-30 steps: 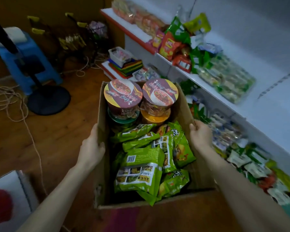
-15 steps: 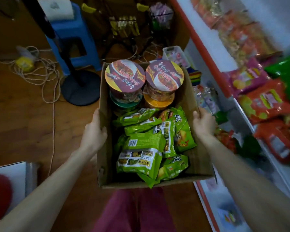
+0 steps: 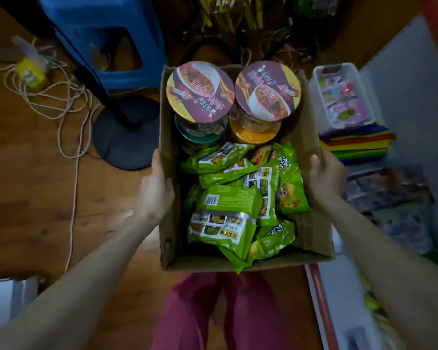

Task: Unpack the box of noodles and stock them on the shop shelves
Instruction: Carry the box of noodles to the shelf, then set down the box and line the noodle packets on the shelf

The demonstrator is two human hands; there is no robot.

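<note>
**A:** You've pulled the box (image 3: pixel 311 223) in closer than it was half a second ago. The clear tub (image 3: pixel 339 94), which lay beyond its far right corner, now sits beside its right wall.

**B:** Your hands are apart and clamped on it. Your left hand (image 3: pixel 157 188) is on the left wall and your right hand (image 3: pixel 325 178) on the right wall, both about midway along. Each thumb is at the rim, with the fingers outside and mostly hidden.

**A:** So the box hangs between your hands, with its near edge over your red trousers (image 3: pixel 228 311).

**B:** Two noodle cups (image 3: pixel 200 90) stand at the far end. The green packets (image 3: pixel 225 218) are heaped toward the near edge, and one laps over the rim.

**A:** Past the far left corner you have a blue stool (image 3: pixel 106 34), a dark round base (image 3: pixel 127 137) and a looped cord (image 3: pixel 61 102) on the wood floor. A white shelf (image 3: pixel 339 299) with a red edge runs along your right.
</note>
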